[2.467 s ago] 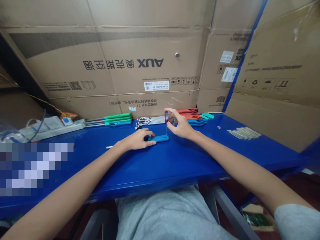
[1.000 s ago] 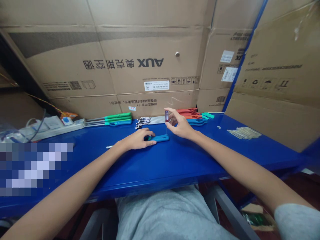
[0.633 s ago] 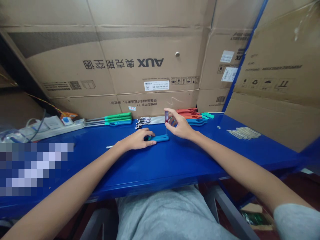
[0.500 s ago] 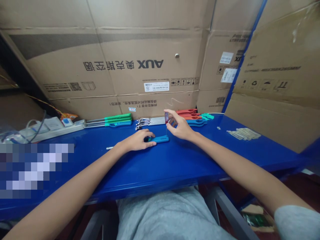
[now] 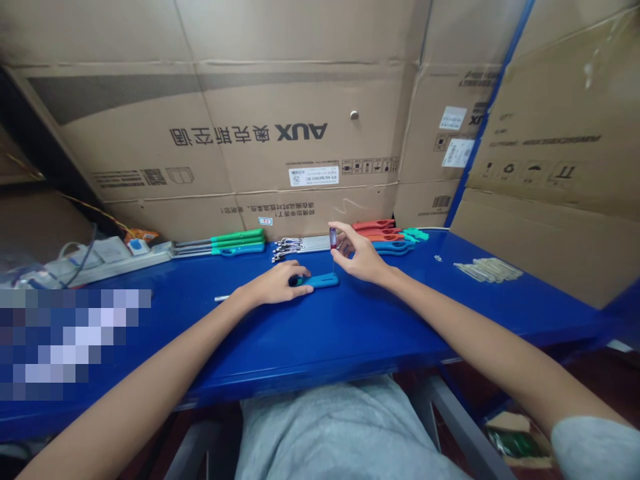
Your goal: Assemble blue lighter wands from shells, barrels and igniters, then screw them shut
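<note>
Lying on the blue table is a blue-handled utility lighter (image 5: 324, 281), its silver tip showing left of my left wrist. My left hand (image 5: 280, 281) is closed around the handle's left part and presses it on the tabletop. Upright above the handle's right end stands a small screwdriver (image 5: 333, 237) with a clear and red grip. The fingers of my right hand (image 5: 361, 255) pinch that grip, index finger on its top. Its thin shaft reaches down to the handle; whether the tip sits in a screw is too small to tell.
Behind my hands lie silver lighter tubes (image 5: 315, 244) and red and orange handles (image 5: 375, 230). Green-handled lighters (image 5: 237, 236) are at the back left, near a white power strip (image 5: 120, 267). Clear plastic pieces (image 5: 487, 269) and tiny screws (image 5: 438, 258) lie right. Cardboard (image 5: 250, 100) walls the back.
My view has shifted very slightly. Both hands keep nearly the same places, with the screwdriver still upright on the lighter handle.
</note>
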`<state>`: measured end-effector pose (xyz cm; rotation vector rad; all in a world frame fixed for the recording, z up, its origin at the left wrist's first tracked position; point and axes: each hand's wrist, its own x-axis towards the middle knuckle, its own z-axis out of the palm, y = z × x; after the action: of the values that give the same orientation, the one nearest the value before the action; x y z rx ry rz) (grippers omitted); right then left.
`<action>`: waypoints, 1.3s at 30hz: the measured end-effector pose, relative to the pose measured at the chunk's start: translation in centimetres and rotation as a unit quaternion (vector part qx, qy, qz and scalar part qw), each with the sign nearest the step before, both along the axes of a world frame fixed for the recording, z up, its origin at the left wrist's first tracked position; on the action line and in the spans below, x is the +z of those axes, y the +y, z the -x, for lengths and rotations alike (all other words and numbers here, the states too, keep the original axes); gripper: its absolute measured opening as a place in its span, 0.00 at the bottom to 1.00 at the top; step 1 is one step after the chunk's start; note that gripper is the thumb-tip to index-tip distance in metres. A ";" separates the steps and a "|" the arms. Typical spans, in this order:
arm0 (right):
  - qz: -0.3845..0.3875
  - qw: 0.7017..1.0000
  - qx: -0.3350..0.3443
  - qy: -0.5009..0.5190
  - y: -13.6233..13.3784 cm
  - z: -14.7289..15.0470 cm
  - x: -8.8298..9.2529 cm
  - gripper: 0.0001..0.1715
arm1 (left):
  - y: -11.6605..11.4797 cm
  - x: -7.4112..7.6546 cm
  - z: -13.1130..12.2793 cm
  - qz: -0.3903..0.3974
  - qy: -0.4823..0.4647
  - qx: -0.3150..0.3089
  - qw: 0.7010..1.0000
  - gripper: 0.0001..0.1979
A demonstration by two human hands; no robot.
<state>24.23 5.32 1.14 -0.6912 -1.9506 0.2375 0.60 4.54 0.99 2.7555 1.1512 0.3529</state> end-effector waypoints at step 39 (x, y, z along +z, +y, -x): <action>0.010 1.000 0.000 -0.027 -0.5 -0.1 0.3 0.32 | 0.0 0.1 0.0 -0.012 0.011 -0.001 1.000 0.26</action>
<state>24.30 4.86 1.41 -0.7179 -2.0023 0.2401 0.63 4.52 1.13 2.7881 1.1563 0.3404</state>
